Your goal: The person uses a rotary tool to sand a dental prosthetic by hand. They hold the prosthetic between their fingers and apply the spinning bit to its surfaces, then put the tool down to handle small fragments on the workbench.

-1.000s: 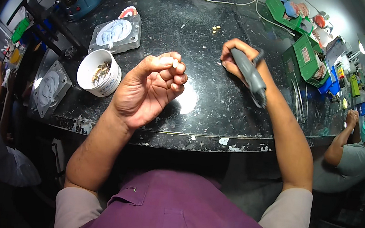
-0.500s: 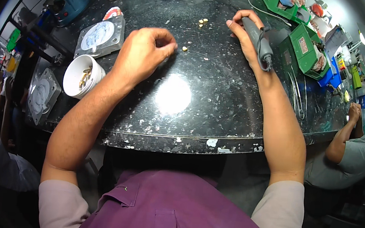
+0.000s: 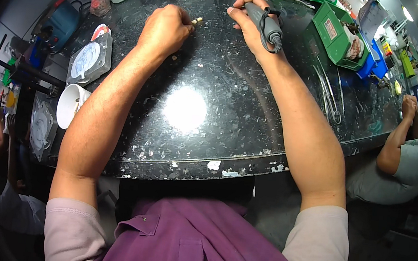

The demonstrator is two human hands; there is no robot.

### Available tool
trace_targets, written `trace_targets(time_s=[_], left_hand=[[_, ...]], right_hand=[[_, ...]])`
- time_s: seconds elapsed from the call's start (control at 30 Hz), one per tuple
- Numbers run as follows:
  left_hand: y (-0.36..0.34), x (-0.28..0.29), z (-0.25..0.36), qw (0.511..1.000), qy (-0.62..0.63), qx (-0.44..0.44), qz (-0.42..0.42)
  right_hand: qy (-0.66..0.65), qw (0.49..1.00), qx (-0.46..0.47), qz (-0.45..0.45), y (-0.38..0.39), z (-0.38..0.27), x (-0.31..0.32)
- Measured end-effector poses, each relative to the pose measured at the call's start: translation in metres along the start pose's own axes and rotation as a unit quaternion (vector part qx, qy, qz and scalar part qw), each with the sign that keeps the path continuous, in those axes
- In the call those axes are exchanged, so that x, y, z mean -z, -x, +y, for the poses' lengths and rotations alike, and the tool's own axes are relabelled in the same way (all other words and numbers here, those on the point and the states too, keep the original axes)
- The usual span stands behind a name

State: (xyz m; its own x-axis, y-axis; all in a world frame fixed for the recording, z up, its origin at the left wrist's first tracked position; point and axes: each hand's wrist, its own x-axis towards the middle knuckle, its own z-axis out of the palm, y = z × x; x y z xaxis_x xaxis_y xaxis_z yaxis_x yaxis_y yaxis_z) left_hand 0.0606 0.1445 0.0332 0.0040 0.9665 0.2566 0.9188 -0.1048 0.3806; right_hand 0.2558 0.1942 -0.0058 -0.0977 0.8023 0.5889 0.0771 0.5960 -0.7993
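Note:
My left hand [image 3: 166,30] reaches over the black tabletop, fingers curled down beside small cream-coloured crowns or teeth [image 3: 197,20]. Its fingertips are partly hidden, and I cannot make out what is between them. One more small tooth-like piece [image 3: 174,57] lies near my left wrist. My right hand [image 3: 252,30] is curled around a grey rotary handpiece [image 3: 264,25] with a dark cord looped at its rear end. The handpiece rests across the hand, between thumb and fingers, and its front tip is hidden.
On the left stand a white cup [image 3: 70,103], a metal flask half with white plaster [image 3: 89,61], a second flask half [image 3: 42,126] and a denture model [image 3: 100,31]. Metal instruments [image 3: 329,94] and a green bin [image 3: 333,34] are at right. A masked co-worker [image 3: 405,156] sits beyond.
My left hand has moved forward to the tooth-like pieces, its fingers more tucked under. The view has shifted; my right hand still holds the handpiece.

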Motion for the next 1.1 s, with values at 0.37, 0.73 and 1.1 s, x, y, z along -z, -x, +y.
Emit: trace_targets(time_s=[0.37,0.73,1.1], left_hand=[[-0.003,0.006,-0.041,0.991,0.127,0.041,0.011],[0.004,0.017,-0.022,0.998,-0.012,-0.045,-0.045],[0.043,0.029,-0.021,0.972,0.223,-0.012,0.071]], right_hand=[[0.036,0.996,0.082,-0.018,0.003,-0.005,-0.006],[0.042,0.997,0.056,-0.027,0.002,-0.006,-0.005],[-0.025,0.995,0.064,-0.075,0.022,-0.031,-0.028]])
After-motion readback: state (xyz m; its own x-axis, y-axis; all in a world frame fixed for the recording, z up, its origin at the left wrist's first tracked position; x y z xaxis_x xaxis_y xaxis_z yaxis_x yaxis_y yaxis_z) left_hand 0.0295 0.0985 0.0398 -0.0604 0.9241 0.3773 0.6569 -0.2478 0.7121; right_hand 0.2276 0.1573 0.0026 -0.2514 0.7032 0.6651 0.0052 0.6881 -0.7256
